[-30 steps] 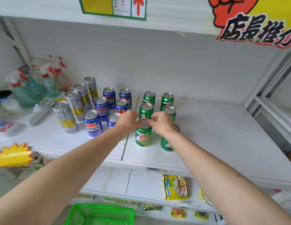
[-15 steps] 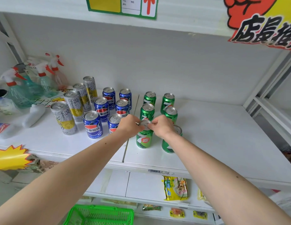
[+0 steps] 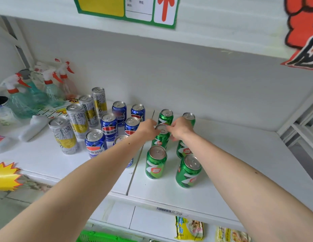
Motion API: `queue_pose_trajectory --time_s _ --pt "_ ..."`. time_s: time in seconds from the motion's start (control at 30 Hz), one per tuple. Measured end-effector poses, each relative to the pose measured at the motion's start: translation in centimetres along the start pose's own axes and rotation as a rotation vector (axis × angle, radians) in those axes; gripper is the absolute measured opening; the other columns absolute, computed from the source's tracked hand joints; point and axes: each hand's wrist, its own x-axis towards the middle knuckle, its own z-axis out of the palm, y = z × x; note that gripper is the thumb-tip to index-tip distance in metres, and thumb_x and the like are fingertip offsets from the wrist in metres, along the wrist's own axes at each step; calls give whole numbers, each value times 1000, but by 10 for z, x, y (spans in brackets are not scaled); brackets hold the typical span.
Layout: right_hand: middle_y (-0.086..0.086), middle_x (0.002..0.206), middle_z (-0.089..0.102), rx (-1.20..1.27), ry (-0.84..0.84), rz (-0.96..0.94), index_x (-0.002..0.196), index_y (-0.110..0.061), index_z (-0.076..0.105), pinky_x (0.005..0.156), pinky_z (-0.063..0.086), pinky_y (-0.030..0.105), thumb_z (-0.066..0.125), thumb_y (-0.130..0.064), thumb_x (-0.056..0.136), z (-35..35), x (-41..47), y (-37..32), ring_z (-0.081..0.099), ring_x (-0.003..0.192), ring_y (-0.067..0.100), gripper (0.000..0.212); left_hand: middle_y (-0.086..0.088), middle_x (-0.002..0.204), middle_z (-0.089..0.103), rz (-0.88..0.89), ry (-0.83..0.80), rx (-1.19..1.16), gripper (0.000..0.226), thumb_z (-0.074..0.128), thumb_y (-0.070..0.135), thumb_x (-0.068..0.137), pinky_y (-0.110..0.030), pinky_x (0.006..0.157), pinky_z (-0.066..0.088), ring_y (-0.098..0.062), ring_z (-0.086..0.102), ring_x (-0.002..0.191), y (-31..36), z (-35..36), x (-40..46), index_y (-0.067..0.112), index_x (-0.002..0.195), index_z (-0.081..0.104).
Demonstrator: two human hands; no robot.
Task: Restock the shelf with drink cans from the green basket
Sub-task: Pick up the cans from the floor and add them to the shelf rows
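Note:
Several green cans stand in two columns on the white shelf (image 3: 239,172). My left hand (image 3: 147,129) and my right hand (image 3: 180,129) both pinch the top rim of the middle green can (image 3: 160,139) in the left column. The front-left green can (image 3: 155,163) and the front-right green can (image 3: 188,172) stand free near the shelf's edge. My right wrist partly hides the can (image 3: 182,150) in the right column's middle. Two more green cans (image 3: 165,116) stand at the back. A corner of the green basket (image 3: 99,238) shows at the bottom edge.
Blue cola cans (image 3: 94,143) and tall silver-yellow cans (image 3: 64,135) stand left of the green ones. Spray bottles (image 3: 19,100) crowd the far left. The shelf's right half is bare. Snack packets (image 3: 189,227) lie on the lower shelf.
Both hands let go of the front-left green can and moved back to the can behind it. The view shifted closer and to the left.

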Motion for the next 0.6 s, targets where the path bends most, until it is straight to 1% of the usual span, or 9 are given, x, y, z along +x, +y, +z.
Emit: queue_pose_trajectory --time_s 0.07,0.1,0.17,0.23,0.3,0.4,0.5,0.53,0.6 --pt "15 92 73 -34 -8 11 93 -2 68 65 59 30 65 -30 92 4 7 -1 73 75 29 28 -14 104 68 2 -9 -23 28 60 23 91 -28 66 48 -24 62 82 -1 4 4 7 114 64" --pt "15 93 73 -54 -8 15 93 -3 67 63 58 29 66 -31 92 5 10 0 73 75 28 28 -14 98 69 5 -7 -32 25 60 23 91 -27 62 45 -22 60 75 -1 4 5 6 108 66" --pt "13 93 73 -70 -9 19 95 -3 68 67 59 31 68 -30 91 8 12 2 73 76 28 27 -13 93 70 8 -2 -38 22 62 23 89 -27 60 44 -21 59 71 -2 4 7 6 102 68" --pt "14 93 74 -51 -6 15 95 -4 69 74 61 37 69 -27 89 11 14 5 73 77 29 24 -13 92 70 7 -6 -35 23 64 23 88 -28 61 47 -22 60 71 -2 3 7 6 102 68" --pt "14 91 74 -35 2 9 92 -4 70 75 61 40 70 -24 89 13 15 7 73 76 29 20 -13 93 70 5 -11 -38 24 65 24 87 -29 64 52 -23 63 74 -2 3 8 6 104 68" --pt "13 87 73 -37 11 24 89 -5 69 73 62 40 67 -21 90 13 13 7 73 71 28 16 -12 96 71 7 -17 -50 27 67 26 86 -35 74 59 -26 68 82 -4 3 9 8 105 69" --pt "12 88 73 -68 31 30 90 -6 69 73 62 38 65 -23 91 14 9 4 72 72 28 17 -11 98 71 8 -28 -40 28 66 27 87 -31 69 57 -24 66 78 -6 2 9 9 109 68" --pt "12 89 73 -77 28 33 91 -6 69 72 62 39 64 -24 92 15 8 2 72 73 28 19 -11 102 70 13 -32 -33 31 65 28 88 -29 69 55 -23 64 79 -7 1 9 9 112 66" --pt "11 90 72 -104 23 39 92 -6 67 71 61 38 61 -28 94 13 5 -1 71 73 28 23 -10 121 65 17 -26 -38 43 64 29 88 -30 82 51 -23 62 95 -9 -3 7 8 125 58"
